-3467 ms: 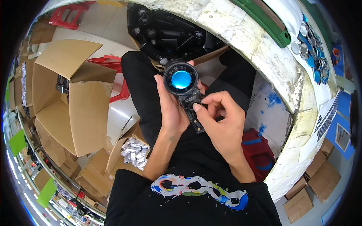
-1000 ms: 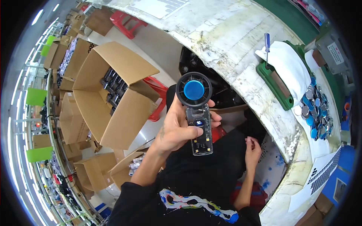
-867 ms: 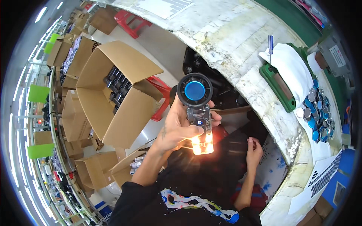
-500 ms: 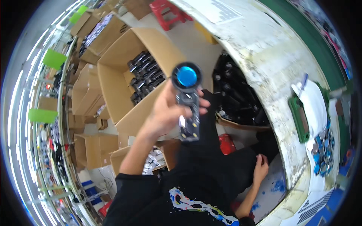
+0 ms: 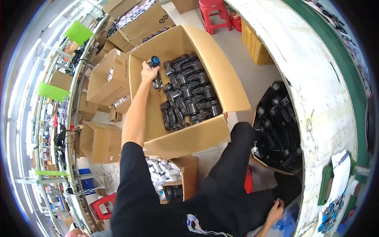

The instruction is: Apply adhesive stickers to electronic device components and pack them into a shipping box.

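My left hand [image 5: 149,74] is wrapped around a black handheld fan [image 5: 155,71] with a blue hub, inside the big cardboard box [image 5: 233,89] at its far-left corner, beside the packed black fans [image 5: 187,96]. My right hand [image 5: 275,208] rests loosely curled on my knee.

The left hand [image 5: 149,73] has carried the black handheld fan [image 5: 155,71] with the blue hub away from the lap — it now reaches out over the large cardboard box [image 5: 233,94] of fans. The right hand [image 5: 275,208] dropped beside the thigh.
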A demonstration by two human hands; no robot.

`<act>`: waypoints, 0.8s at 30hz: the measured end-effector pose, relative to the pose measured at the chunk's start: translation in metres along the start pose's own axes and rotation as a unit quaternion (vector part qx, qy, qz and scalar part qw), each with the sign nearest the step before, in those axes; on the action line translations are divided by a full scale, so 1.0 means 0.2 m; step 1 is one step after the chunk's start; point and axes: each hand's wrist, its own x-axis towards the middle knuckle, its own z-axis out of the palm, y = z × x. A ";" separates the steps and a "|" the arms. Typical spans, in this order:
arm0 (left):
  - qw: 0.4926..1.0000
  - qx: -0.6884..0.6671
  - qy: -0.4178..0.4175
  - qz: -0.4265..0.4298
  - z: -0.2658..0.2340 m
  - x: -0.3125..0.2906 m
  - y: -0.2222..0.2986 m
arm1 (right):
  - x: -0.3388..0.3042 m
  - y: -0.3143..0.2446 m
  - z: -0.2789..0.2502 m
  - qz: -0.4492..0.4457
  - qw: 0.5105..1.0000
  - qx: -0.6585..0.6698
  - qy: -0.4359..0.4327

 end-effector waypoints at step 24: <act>0.943 0.169 -0.208 -0.199 0.34 -0.09 -0.37 | 0.02 -0.15 0.07 0.036 0.986 -0.164 0.019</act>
